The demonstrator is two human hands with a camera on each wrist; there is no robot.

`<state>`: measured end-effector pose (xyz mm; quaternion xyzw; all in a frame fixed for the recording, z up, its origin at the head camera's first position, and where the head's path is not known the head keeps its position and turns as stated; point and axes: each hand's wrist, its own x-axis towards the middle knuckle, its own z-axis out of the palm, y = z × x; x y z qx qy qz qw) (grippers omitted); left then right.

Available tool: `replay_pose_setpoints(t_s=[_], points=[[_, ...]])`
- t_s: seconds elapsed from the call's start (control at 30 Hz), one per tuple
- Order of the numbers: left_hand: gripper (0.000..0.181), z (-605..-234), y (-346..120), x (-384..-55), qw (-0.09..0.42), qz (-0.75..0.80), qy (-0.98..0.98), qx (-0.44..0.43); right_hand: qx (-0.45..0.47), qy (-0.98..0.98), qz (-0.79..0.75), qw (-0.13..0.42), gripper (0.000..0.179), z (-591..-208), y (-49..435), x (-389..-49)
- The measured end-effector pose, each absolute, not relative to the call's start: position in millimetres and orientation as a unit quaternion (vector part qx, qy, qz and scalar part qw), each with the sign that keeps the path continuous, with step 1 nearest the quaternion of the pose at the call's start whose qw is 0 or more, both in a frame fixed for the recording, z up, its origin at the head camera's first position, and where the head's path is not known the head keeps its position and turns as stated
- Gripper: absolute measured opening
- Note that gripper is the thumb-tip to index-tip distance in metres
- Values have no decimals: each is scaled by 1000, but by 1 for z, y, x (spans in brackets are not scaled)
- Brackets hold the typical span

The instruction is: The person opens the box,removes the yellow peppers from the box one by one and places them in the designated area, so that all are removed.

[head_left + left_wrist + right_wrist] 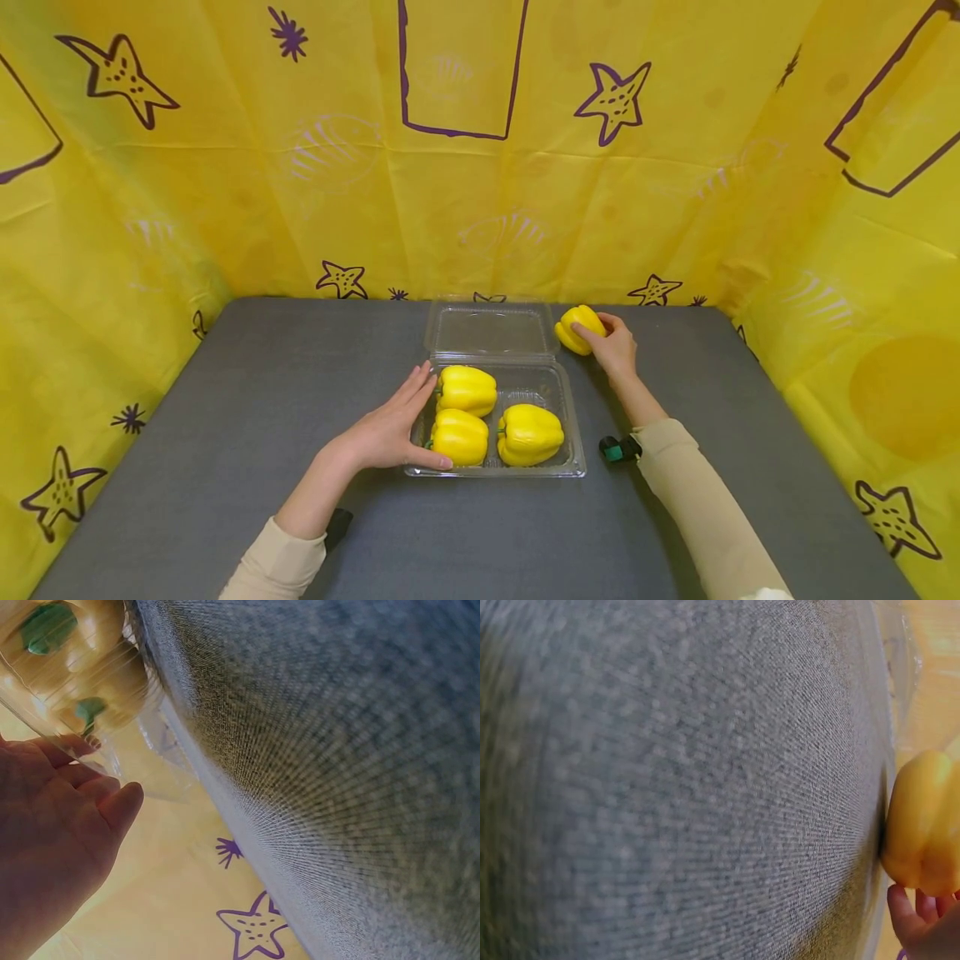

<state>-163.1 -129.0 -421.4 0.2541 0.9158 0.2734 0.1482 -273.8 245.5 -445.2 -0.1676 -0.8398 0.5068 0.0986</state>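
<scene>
A clear plastic clamshell container point(574, 425) lies open, its lid point(491, 329) folded back toward the wall. Inside sit three yellow bell peppers: one at back left point(467, 390), one at front left point(460, 437) and one at front right point(530, 435). My left hand point(386, 429) rests along the container's left side, fingers extended and thumb at the front rim. Right of the lid, my right hand point(617, 346) grips another yellow bell pepper point(576, 329) between thumb and fingers. In the right wrist view that bell pepper point(922, 825) appears at or just above the table surface.
Dark grey cloth covers the table point(247, 400). Yellow fabric point(465, 192) printed with starfish and fish hangs behind and at both sides. A black wrist strap with a green patch point(617, 450) shows beside the right forearm.
</scene>
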Motion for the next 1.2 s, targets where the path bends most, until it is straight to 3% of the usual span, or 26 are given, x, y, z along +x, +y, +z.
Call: replay_pose_setpoints(t_s=[1.2], points=[[128,-421,-129,-162,152,277,914,254,-141,-850,493,118,78,-454,240,-278]])
